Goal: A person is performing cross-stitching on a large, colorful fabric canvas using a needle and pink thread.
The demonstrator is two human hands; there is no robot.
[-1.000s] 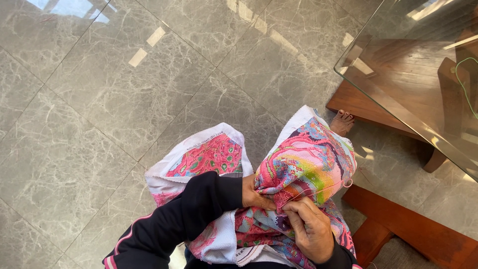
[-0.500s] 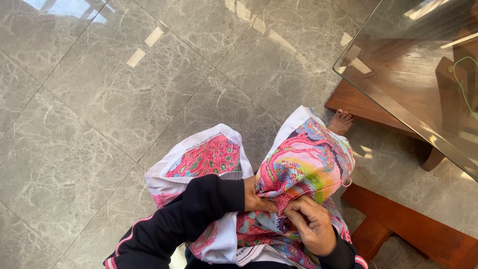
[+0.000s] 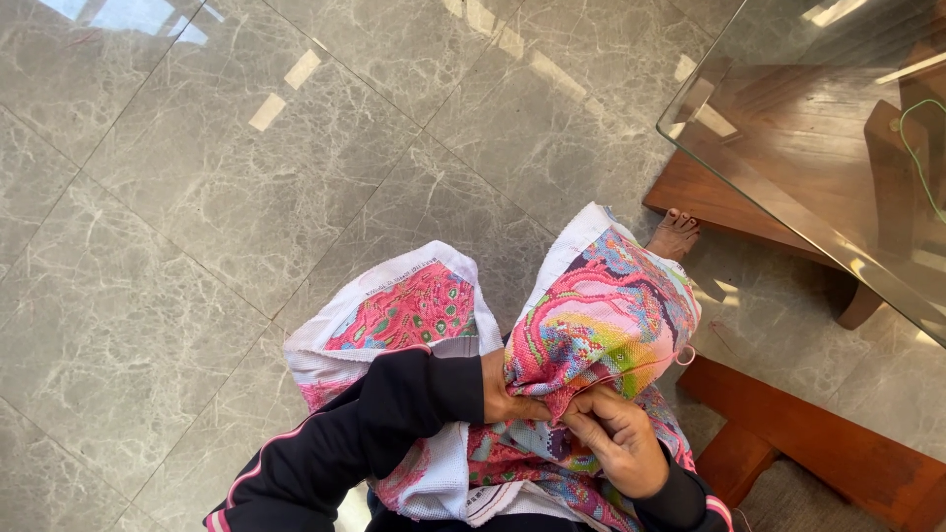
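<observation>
A large embroidery cloth (image 3: 601, 315), white canvas stitched in pink, green, yellow and blue, lies bunched over my lap. My left hand (image 3: 505, 392), in a black sleeve with pink stripes, grips a fold of the cloth from the left. My right hand (image 3: 619, 441) pinches the cloth right beside it, fingers curled; a thin pink thread (image 3: 658, 361) runs from it up to a small loop at the cloth's right edge. No needle can be made out. A bare foot (image 3: 676, 234) shows beyond the cloth.
Grey marble floor tiles (image 3: 246, 197) fill the left and top. A glass-topped wooden table (image 3: 818, 128) stands at the upper right, with a green cord (image 3: 912, 148) on it. Wooden table base beams (image 3: 818, 443) lie at the lower right.
My right hand has shifted slightly on the fold of cloth; otherwise both hands and the cloth stay where they were.
</observation>
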